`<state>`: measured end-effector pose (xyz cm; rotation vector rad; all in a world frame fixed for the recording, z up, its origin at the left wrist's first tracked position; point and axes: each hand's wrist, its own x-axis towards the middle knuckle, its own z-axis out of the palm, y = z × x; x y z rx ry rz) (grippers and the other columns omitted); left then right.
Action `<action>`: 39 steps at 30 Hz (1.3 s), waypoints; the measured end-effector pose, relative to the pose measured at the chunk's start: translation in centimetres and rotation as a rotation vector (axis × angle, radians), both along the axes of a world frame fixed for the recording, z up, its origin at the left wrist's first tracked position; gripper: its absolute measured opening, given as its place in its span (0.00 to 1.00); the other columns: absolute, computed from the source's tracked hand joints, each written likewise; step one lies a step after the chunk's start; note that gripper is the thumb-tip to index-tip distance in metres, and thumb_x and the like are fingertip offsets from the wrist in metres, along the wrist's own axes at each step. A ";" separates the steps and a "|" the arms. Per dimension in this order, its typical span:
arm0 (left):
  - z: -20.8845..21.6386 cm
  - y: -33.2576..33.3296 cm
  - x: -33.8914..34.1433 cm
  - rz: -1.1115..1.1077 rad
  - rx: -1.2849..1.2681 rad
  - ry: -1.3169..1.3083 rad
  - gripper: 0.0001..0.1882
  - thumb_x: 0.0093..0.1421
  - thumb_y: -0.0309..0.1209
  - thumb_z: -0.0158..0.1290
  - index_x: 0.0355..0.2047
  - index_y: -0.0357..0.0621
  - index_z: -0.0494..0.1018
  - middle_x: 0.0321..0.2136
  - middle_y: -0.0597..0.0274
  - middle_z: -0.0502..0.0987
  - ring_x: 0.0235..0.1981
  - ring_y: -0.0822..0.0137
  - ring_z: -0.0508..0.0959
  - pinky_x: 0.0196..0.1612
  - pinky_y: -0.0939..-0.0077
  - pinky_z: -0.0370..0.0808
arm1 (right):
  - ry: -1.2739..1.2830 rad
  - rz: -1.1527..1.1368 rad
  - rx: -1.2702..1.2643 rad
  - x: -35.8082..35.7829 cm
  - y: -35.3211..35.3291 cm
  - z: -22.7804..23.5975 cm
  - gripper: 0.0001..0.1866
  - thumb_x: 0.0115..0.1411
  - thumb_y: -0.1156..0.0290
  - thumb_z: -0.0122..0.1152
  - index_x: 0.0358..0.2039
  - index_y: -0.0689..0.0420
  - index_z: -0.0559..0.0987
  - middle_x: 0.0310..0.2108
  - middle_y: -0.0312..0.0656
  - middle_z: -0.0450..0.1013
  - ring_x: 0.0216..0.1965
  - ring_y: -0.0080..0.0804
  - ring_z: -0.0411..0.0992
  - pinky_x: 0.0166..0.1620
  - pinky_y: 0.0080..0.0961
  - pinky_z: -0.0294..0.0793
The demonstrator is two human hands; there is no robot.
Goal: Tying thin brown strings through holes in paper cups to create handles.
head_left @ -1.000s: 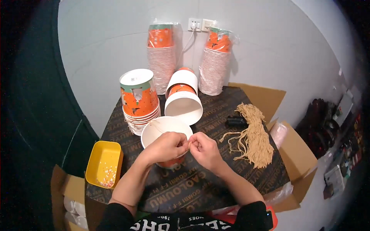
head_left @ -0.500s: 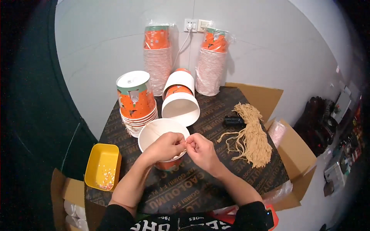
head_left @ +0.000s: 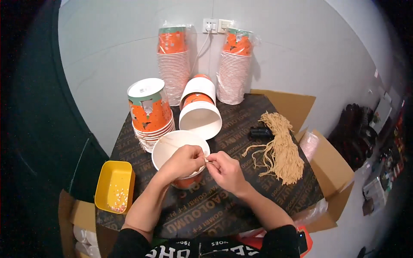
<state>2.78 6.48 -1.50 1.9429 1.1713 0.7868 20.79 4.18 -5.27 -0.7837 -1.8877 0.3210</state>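
An orange paper bucket with a white inside (head_left: 171,143) stands upright in front of me. A thin tan cord runs across its inner wall. Over the near right rim, my left hand (head_left: 184,162) is pinched closed, its fingertips on a short cord end (head_left: 207,161). My right hand (head_left: 226,173) meets it there, thumb and forefinger pinching the same light cord. The fingers partly hide the cord and the rim. To the right lies a bundle of tan cords (head_left: 282,150), some strands loose toward the bucket.
Upside-down stacked buckets (head_left: 148,109) stand left, tan cords hanging at their rims. Nested buckets (head_left: 201,119) lie behind. Two plastic-wrapped bucket stacks (head_left: 173,71) lean by the wall. A yellow tub (head_left: 102,182) holds small pale beads. A black object (head_left: 260,132) sits beside the cords; cardboard boxes (head_left: 331,163) flank the table.
My right hand's fingers have shifted slightly, and more of the cord end shows between the fingertips. The whole view has shifted a little; the bucket stays in place.
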 end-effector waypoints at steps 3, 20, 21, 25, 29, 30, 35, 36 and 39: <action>0.5 -0.3 0.1 0.012 -0.009 0.023 0.11 0.54 0.32 0.53 0.21 0.34 0.72 0.16 0.55 0.73 0.21 0.69 0.72 0.27 0.69 0.70 | -0.011 -0.030 -0.009 -0.1 0.1 -0.4 0.06 0.55 0.78 0.61 0.34 0.62 0.75 0.29 0.46 0.73 0.23 0.37 0.73 0.26 0.28 0.72; 1.1 -0.9 0.0 -0.082 0.055 0.103 0.05 0.58 0.26 0.55 0.29 0.36 0.74 0.23 0.66 0.76 0.25 0.77 0.72 0.29 0.79 0.71 | 0.164 -0.043 -0.195 -0.2 -0.3 -0.5 0.04 0.58 0.78 0.59 0.34 0.61 0.75 0.20 0.39 0.70 0.18 0.18 0.64 0.21 0.22 0.64; 1.1 -0.9 0.0 -0.085 0.054 0.102 0.05 0.58 0.26 0.55 0.29 0.36 0.74 0.23 0.66 0.76 0.25 0.77 0.72 0.29 0.79 0.71 | 0.164 -0.045 -0.196 -0.1 -0.2 -0.6 0.04 0.58 0.78 0.59 0.34 0.61 0.75 0.20 0.39 0.70 0.18 0.18 0.64 0.21 0.22 0.64; 1.1 -0.9 0.0 -0.068 0.092 0.100 0.07 0.55 0.27 0.54 0.27 0.34 0.74 0.21 0.58 0.76 0.24 0.70 0.75 0.29 0.73 0.72 | 0.131 -0.038 -0.158 0.0 -0.1 -0.8 0.04 0.57 0.78 0.60 0.33 0.61 0.75 0.20 0.39 0.70 0.18 0.18 0.65 0.22 0.23 0.65; 1.1 -0.9 0.0 -0.045 0.105 0.087 0.07 0.53 0.27 0.53 0.26 0.32 0.75 0.21 0.50 0.77 0.24 0.61 0.78 0.30 0.67 0.74 | 0.144 0.013 -0.225 0.0 -0.3 -0.6 0.05 0.56 0.78 0.61 0.33 0.62 0.76 0.19 0.38 0.70 0.18 0.16 0.63 0.22 0.21 0.64; 1.1 -0.9 0.0 -0.045 0.102 0.086 0.07 0.53 0.27 0.53 0.26 0.32 0.75 0.21 0.50 0.77 0.24 0.61 0.78 0.30 0.67 0.74 | 0.143 0.012 -0.228 0.0 -0.2 -0.6 0.05 0.56 0.78 0.61 0.33 0.62 0.76 0.19 0.38 0.70 0.18 0.16 0.63 0.22 0.21 0.64; 1.5 -1.2 0.2 -0.039 0.128 0.107 0.06 0.52 0.26 0.53 0.26 0.34 0.74 0.22 0.50 0.78 0.25 0.57 0.79 0.31 0.66 0.74 | 0.230 0.077 -0.407 0.3 0.1 -1.3 0.04 0.58 0.76 0.61 0.33 0.63 0.76 0.20 0.31 0.70 0.18 0.12 0.62 0.21 0.15 0.60; 1.5 -1.2 0.2 -0.038 0.123 0.106 0.06 0.52 0.26 0.53 0.26 0.34 0.74 0.22 0.50 0.78 0.25 0.57 0.79 0.31 0.66 0.74 | 0.229 0.078 -0.412 0.2 0.1 -1.2 0.04 0.58 0.76 0.61 0.33 0.63 0.76 0.20 0.31 0.70 0.18 0.12 0.62 0.21 0.15 0.60; 1.2 -1.2 0.3 -0.028 0.152 0.116 0.05 0.52 0.26 0.52 0.26 0.35 0.73 0.22 0.50 0.78 0.26 0.55 0.79 0.32 0.65 0.74 | 0.400 0.199 -0.634 0.1 -0.1 -0.4 0.05 0.61 0.73 0.59 0.33 0.62 0.77 0.19 0.27 0.68 0.18 0.11 0.61 0.19 0.12 0.57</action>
